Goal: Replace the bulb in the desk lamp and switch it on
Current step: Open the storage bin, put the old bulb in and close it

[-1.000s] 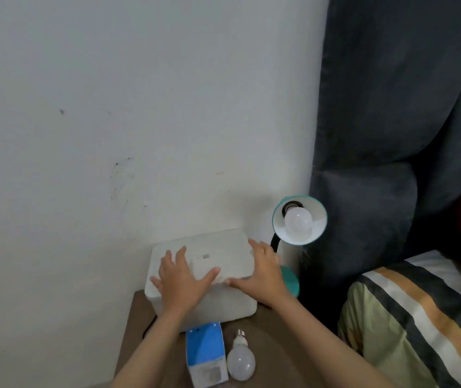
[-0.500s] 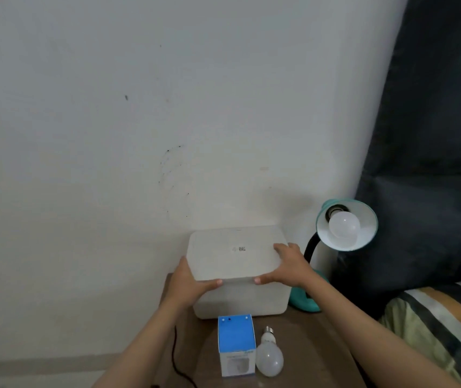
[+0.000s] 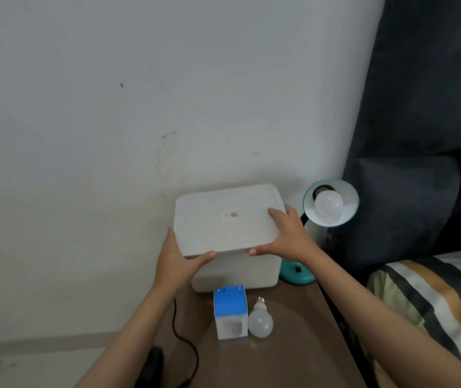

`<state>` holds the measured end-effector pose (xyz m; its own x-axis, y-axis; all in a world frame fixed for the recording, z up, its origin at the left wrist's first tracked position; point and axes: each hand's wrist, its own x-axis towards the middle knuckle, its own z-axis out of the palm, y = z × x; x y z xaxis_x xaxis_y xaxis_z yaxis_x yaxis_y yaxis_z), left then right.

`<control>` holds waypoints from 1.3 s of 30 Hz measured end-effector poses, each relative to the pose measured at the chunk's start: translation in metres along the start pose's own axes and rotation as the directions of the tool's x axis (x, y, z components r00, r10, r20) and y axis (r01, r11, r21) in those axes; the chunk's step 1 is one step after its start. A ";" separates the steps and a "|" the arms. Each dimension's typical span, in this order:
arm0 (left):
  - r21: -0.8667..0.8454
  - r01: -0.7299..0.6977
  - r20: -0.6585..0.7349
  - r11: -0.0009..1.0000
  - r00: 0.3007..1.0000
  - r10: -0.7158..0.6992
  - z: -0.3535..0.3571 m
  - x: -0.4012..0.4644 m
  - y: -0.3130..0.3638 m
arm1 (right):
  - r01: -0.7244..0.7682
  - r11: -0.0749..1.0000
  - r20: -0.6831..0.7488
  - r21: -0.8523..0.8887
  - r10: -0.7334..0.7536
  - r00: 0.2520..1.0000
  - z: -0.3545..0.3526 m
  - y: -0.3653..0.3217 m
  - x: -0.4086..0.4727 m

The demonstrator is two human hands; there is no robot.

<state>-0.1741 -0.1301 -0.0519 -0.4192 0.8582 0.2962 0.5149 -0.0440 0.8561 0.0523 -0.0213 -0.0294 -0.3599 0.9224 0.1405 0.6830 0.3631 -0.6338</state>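
Observation:
A teal desk lamp [image 3: 331, 202] stands at the back right of the brown bedside table [image 3: 279, 354], with a white bulb [image 3: 328, 206] in its shade, unlit. Its teal base [image 3: 298, 273] has a black switch. A loose white bulb [image 3: 260, 320] lies on the table beside a blue and white bulb carton [image 3: 230, 311]. A white storage box [image 3: 240, 271] sits against the wall. My left hand [image 3: 177, 260] and my right hand [image 3: 288, 236] grip the white lid [image 3: 226, 219] at its front corners, raised slightly off the box.
A black cable [image 3: 183, 331] runs down the table's left side to a dark plug on the floor. A grey padded headboard [image 3: 408, 169] and a striped pillow [image 3: 431, 292] are to the right. The white wall is close behind.
My hands moved from lying flat on the lid to gripping its front corners, and the lid has come up off the box. The camera view shifted.

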 end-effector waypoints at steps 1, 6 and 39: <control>-0.004 -0.025 -0.011 1.000 1.000 0.025 -0.003 -0.017 0.004 | 0.012 1.000 -0.007 0.004 -0.012 1.000 -0.003 -0.001 -0.015; 0.019 -0.051 -0.019 0.999 0.998 0.052 -0.006 -0.112 0.008 | -0.012 0.999 0.037 0.038 0.011 0.999 -0.002 0.010 -0.112; 0.306 0.149 0.122 0.940 0.973 -0.194 0.023 -0.197 -0.043 | -0.155 0.985 -0.042 0.079 0.158 0.987 0.103 0.070 -0.218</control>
<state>-0.0969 -0.2861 -0.1572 -0.4171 0.9061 0.0705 0.6505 0.2435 0.7195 0.1132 -0.2110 -0.1825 -0.2204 0.9729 0.0702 0.6783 0.2046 -0.7057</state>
